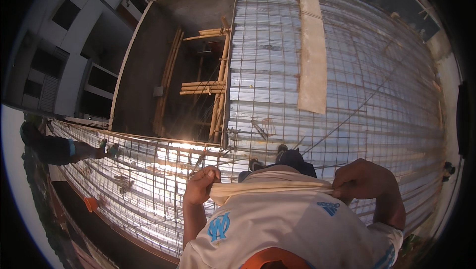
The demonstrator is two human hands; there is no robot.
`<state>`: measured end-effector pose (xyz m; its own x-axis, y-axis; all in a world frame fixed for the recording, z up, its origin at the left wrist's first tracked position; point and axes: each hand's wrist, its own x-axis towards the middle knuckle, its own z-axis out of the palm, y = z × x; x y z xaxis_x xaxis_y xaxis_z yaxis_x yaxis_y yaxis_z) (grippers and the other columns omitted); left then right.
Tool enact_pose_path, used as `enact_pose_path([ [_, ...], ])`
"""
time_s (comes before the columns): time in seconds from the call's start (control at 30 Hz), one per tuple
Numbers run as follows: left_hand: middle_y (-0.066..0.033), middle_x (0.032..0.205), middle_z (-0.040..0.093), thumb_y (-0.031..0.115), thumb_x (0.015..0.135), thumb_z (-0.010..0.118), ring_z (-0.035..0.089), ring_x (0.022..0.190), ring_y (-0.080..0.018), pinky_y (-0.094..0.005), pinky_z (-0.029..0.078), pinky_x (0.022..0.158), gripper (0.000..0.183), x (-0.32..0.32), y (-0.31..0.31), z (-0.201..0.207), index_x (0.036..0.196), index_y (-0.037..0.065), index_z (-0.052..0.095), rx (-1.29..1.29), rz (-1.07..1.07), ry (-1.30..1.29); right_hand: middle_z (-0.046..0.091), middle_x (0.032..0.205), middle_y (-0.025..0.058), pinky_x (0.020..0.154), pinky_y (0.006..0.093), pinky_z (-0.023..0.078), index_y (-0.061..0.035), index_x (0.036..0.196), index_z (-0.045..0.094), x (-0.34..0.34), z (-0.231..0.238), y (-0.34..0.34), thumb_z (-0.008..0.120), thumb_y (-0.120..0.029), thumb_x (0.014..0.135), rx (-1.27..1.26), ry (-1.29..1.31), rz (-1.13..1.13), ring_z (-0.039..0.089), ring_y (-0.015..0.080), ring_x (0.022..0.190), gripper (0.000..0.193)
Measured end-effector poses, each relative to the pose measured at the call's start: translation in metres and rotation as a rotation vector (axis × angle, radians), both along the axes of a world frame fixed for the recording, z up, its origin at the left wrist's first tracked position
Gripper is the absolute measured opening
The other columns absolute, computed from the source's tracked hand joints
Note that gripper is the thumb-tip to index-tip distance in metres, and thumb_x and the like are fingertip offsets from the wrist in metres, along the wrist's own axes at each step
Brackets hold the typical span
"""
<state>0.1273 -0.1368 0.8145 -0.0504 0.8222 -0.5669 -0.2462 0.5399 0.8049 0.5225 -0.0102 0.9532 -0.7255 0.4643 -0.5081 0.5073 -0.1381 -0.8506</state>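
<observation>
From where I watch, the left hand [201, 186] sits at about 7 o'clock of frame centre, forearm rising near vertical from the lower edge, wrist bent, fingers curled shut and pinching the left end of the shirt hem [270, 188]. The right hand [364, 180] is at roughly 4 o'clock, forearm coming up from the lower right, knuckles up, clenched on the right end of the same hem. Between the two fists the hem of the pale shirt [292, 224] is drawn into a taut, near-level band, folded over on itself; both hands touch it, well apart from each other. Just above the band I see dark trousers and the feet [280, 151] standing on the rebar mesh [377, 95], which lies over shiny ribbed metal decking. A long pale board [312, 51] rests on the mesh at 12 to 1 o'clock. At 11 o'clock an open shaft drops away with bamboo scaffolding [215, 85] inside. Far out at 9 o'clock, another person [59, 149] leans over the deck edge. A small orange object [91, 203] lies at 8 o'clock; I cannot tell what it is.
</observation>
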Motion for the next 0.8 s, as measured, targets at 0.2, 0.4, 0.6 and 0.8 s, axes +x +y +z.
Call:
enact_pose_path([
  [0.2,-0.0103,0.061,0.052,0.023,0.098,0.053,0.048,0.045,-0.0166,-0.0297,0.039,0.04,0.025,-0.053,-0.053,0.052,0.085,0.002,0.05,0.799,0.436,-0.344,0.07,0.09,0.0107,0.072,0.0342,0.052,-0.0057,0.104,0.068,-0.024,-0.009,0.004,0.061,-0.037,0.091,0.046,-0.099,0.158,0.068,0.0241,0.083,0.035],
  [0.4,-0.0057,0.05,0.041,0.022,0.103,0.042,0.035,0.036,-0.0113,-0.0281,0.029,0.031,0.026,-0.085,-0.07,0.157,0.084,0.004,0.043,0.518,1.005,0.419,0.07,0.088,0.0107,0.073,0.0354,0.053,-0.0121,0.119,0.059,-0.028,0.027,0.012,0.063,-0.04,0.091,0.046,-0.4,0.414,0.07,0.0253,0.082,0.04],
  [0.6,-0.0007,0.061,0.05,0.022,0.099,0.051,0.039,0.051,-0.0068,-0.0205,0.027,0.045,0.025,-0.05,-0.027,0.071,0.101,0.0,0.064,0.108,0.061,0.149,0.071,0.09,0.0126,0.073,0.0368,0.053,-0.0116,0.117,0.059,-0.036,0.053,0.011,0.064,-0.032,0.091,0.067,-0.242,0.552,0.069,0.0283,0.082,0.033],
  [0.8,0.0002,0.075,0.058,0.024,0.1,0.051,0.048,0.067,-0.0073,-0.0218,0.04,0.063,0.026,0.013,-0.054,-0.01,0.104,0.002,0.064,-0.227,-0.278,-0.125,0.065,0.097,0.0074,0.078,0.0302,0.049,-0.0019,0.113,0.057,-0.018,-0.044,0.005,0.066,-0.022,0.09,-0.051,-0.039,0.154,0.061,0.0136,0.089,0.032],
])
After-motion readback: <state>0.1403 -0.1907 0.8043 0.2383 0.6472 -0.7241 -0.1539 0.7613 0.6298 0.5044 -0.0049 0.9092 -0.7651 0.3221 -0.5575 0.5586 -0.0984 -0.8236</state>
